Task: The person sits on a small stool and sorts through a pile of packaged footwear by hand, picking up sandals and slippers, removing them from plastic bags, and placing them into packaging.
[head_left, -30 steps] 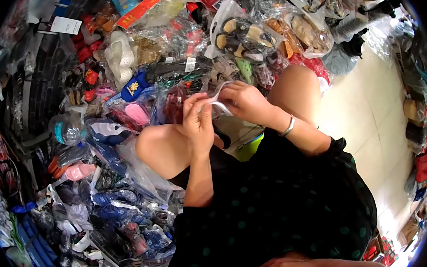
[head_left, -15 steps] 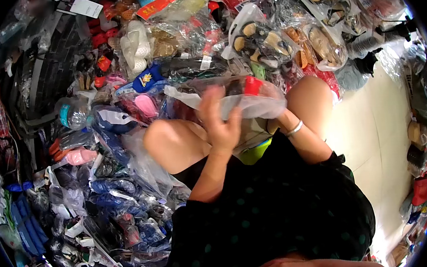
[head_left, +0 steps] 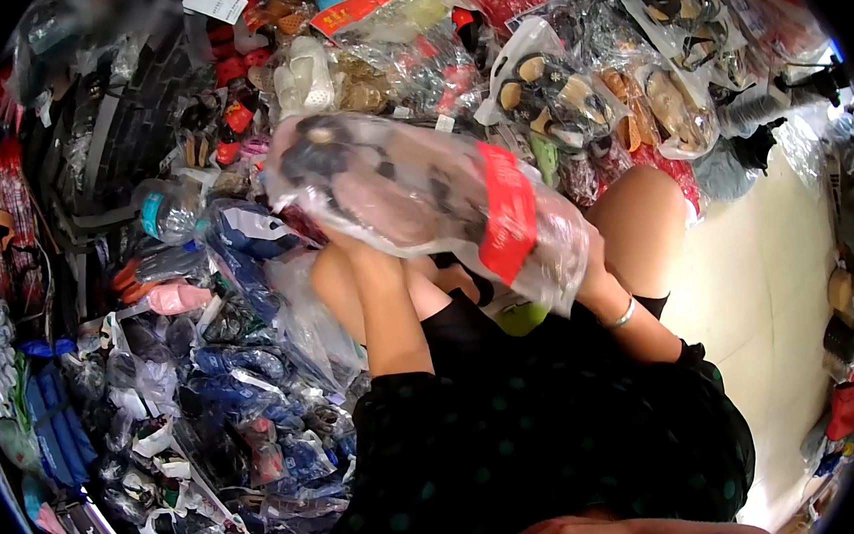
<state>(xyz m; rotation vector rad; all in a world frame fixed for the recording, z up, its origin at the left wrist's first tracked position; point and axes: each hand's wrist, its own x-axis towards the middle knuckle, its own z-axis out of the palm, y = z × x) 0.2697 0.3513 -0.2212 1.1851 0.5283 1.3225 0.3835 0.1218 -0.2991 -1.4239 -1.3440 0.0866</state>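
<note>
A clear plastic bag of sandals (head_left: 391, 189) with a red label (head_left: 508, 212) stretches between my hands above my knees. At its left end my left hand (head_left: 345, 245) is mostly hidden under the plastic, its fingers out of sight. My right hand (head_left: 595, 266) grips the bag's right end, with a bracelet on the wrist. Dark and pinkish footwear shows through the plastic. Behind the bag lies a bag of black sandals (head_left: 549, 92).
Heaps of bagged footwear (head_left: 245, 382) lie at the left and ahead. A plastic bottle (head_left: 170, 217) is among them at the left. Pale floor tiles (head_left: 758, 271) show on the right, with more goods (head_left: 847, 405) along the far right edge.
The bag, earlier lower and seen edge-on between my hands, is now spread out broad and raised toward the left. My left hand has gone from open beside it to beneath its left end.
</note>
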